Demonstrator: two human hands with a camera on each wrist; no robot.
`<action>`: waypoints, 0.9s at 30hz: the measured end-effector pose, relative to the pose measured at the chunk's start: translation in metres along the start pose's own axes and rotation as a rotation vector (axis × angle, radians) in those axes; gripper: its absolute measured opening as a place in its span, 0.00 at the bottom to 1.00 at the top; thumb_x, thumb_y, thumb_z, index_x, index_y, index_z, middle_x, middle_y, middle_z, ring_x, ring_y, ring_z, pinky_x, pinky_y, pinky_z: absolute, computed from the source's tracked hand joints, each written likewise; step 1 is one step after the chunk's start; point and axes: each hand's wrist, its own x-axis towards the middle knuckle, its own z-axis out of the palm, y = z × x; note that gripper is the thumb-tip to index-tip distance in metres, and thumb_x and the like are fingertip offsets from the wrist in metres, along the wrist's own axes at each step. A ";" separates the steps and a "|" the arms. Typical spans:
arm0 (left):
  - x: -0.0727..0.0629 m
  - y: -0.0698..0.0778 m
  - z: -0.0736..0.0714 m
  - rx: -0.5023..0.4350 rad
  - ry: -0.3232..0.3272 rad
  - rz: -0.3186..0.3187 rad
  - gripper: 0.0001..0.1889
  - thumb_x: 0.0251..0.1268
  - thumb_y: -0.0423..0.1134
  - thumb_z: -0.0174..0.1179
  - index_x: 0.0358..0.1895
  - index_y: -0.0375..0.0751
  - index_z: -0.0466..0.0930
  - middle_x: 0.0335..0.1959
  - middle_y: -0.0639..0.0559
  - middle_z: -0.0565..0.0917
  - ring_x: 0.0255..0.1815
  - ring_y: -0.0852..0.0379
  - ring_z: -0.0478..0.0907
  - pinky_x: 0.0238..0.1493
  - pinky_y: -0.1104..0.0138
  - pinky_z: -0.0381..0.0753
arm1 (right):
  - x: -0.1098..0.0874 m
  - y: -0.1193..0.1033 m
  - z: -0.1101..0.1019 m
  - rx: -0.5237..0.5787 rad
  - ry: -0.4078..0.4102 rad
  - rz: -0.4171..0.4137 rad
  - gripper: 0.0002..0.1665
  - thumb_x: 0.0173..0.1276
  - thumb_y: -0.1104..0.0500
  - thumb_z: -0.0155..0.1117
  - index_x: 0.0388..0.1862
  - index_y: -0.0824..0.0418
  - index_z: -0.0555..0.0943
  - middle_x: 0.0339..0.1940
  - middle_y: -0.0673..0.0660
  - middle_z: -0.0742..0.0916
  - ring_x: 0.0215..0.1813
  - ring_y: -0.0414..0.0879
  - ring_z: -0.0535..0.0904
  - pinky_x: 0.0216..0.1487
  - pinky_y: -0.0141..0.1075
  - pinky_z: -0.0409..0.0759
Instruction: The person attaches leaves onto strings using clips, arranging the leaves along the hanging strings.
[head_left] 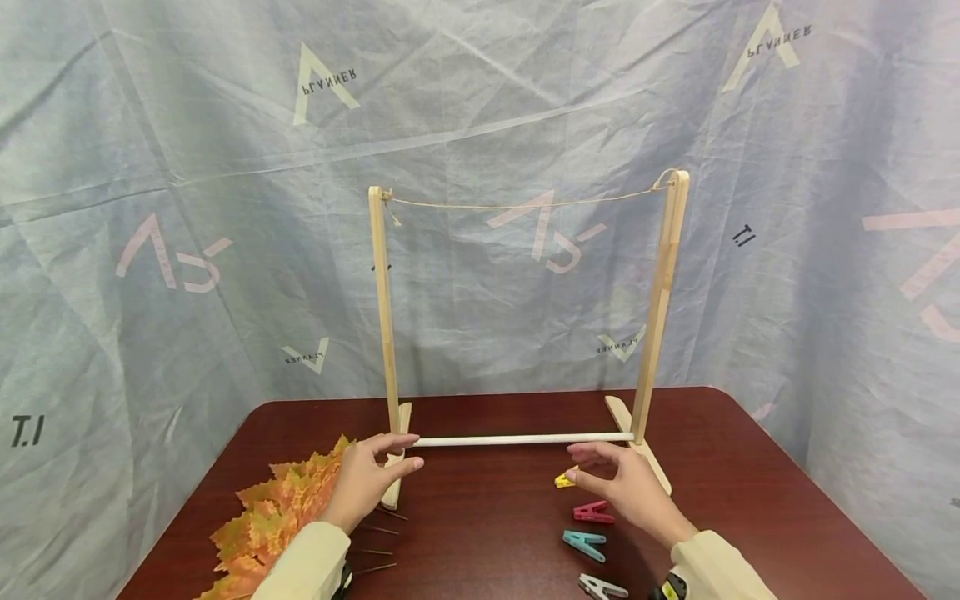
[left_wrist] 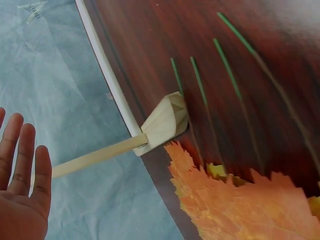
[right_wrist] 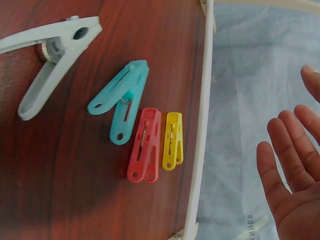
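Note:
My left hand (head_left: pixel 372 477) hovers near the left foot of a wooden frame (head_left: pixel 382 308), thumb and fingers apart and holding nothing. Beside its wrist lie orange artificial maple leaves (head_left: pixel 277 517), whose thin green-tipped stems (left_wrist: pixel 227 67) point inward over the table. My right hand (head_left: pixel 626 483) is held with relaxed fingers and nothing in its grasp, near a yellow clothespin (head_left: pixel 566 479) that it partly covers in the head view. In a row toward me lie a red clothespin (head_left: pixel 593 512), a blue clothespin (head_left: pixel 584 545) and a grey clothespin (head_left: pixel 602 587).
A thin string (head_left: pixel 525 206) spans the tops of the frame's two posts. Low down, a white rod (head_left: pixel 525 439) joins them. The dark red table (head_left: pixel 480 517) ends at its rounded back edge, with a grey printed cloth (head_left: pixel 480 100) hanging behind and at both sides.

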 end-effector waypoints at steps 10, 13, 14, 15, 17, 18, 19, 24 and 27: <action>-0.015 -0.009 -0.005 0.045 0.004 -0.021 0.12 0.56 0.39 0.77 0.44 0.48 0.91 0.44 0.52 0.89 0.42 0.52 0.84 0.47 0.54 0.83 | -0.013 0.009 -0.002 0.035 -0.039 0.020 0.23 0.64 0.55 0.76 0.54 0.65 0.84 0.44 0.55 0.89 0.40 0.44 0.87 0.40 0.33 0.83; -0.019 -0.010 -0.006 0.053 -0.006 -0.030 0.12 0.56 0.39 0.77 0.44 0.49 0.91 0.45 0.52 0.89 0.42 0.54 0.84 0.48 0.54 0.83 | -0.016 0.011 -0.002 0.033 -0.040 0.023 0.23 0.64 0.54 0.76 0.54 0.65 0.84 0.44 0.56 0.89 0.40 0.43 0.87 0.43 0.34 0.83; -0.021 -0.010 -0.006 0.056 -0.009 -0.032 0.12 0.56 0.40 0.77 0.44 0.49 0.91 0.45 0.52 0.89 0.42 0.54 0.84 0.48 0.54 0.83 | -0.017 0.012 -0.002 0.031 -0.038 0.026 0.23 0.64 0.54 0.76 0.53 0.65 0.84 0.44 0.56 0.89 0.41 0.42 0.86 0.43 0.34 0.83; -0.022 -0.011 -0.006 0.060 -0.012 -0.037 0.12 0.56 0.40 0.77 0.44 0.50 0.91 0.45 0.53 0.89 0.41 0.54 0.84 0.47 0.54 0.83 | -0.018 0.012 -0.003 0.029 -0.039 0.032 0.23 0.64 0.54 0.76 0.53 0.65 0.85 0.44 0.56 0.89 0.41 0.42 0.85 0.43 0.34 0.83; -0.025 -0.012 -0.007 0.060 -0.017 -0.047 0.12 0.55 0.40 0.77 0.44 0.50 0.91 0.45 0.53 0.89 0.41 0.54 0.84 0.45 0.56 0.83 | -0.020 0.012 -0.003 0.033 -0.044 0.049 0.23 0.64 0.54 0.77 0.53 0.66 0.85 0.44 0.58 0.89 0.40 0.42 0.85 0.42 0.34 0.83; -0.026 -0.014 -0.007 0.062 -0.020 -0.052 0.12 0.55 0.40 0.77 0.44 0.50 0.91 0.44 0.54 0.89 0.41 0.55 0.84 0.45 0.58 0.83 | -0.021 0.013 -0.003 0.037 -0.048 0.056 0.23 0.63 0.54 0.77 0.53 0.66 0.85 0.44 0.58 0.89 0.40 0.42 0.85 0.41 0.34 0.83; -0.027 -0.015 -0.007 0.067 -0.021 -0.055 0.12 0.55 0.40 0.77 0.44 0.50 0.91 0.44 0.54 0.89 0.40 0.56 0.84 0.43 0.60 0.83 | -0.023 0.013 -0.003 0.043 -0.055 0.064 0.23 0.63 0.54 0.77 0.53 0.66 0.85 0.44 0.59 0.89 0.40 0.42 0.85 0.41 0.34 0.83; -0.031 -0.021 -0.007 0.062 -0.025 -0.061 0.12 0.54 0.39 0.78 0.43 0.52 0.91 0.41 0.53 0.89 0.38 0.58 0.84 0.42 0.60 0.83 | -0.030 0.018 -0.003 0.079 -0.094 0.076 0.22 0.64 0.54 0.77 0.52 0.65 0.85 0.43 0.58 0.90 0.40 0.44 0.86 0.39 0.33 0.83; -0.034 -0.023 -0.008 0.068 -0.027 -0.037 0.12 0.53 0.39 0.78 0.42 0.52 0.91 0.37 0.53 0.89 0.36 0.60 0.83 0.41 0.59 0.84 | -0.033 0.022 -0.003 0.124 -0.126 0.075 0.21 0.65 0.54 0.75 0.52 0.66 0.85 0.42 0.59 0.91 0.40 0.45 0.87 0.40 0.33 0.83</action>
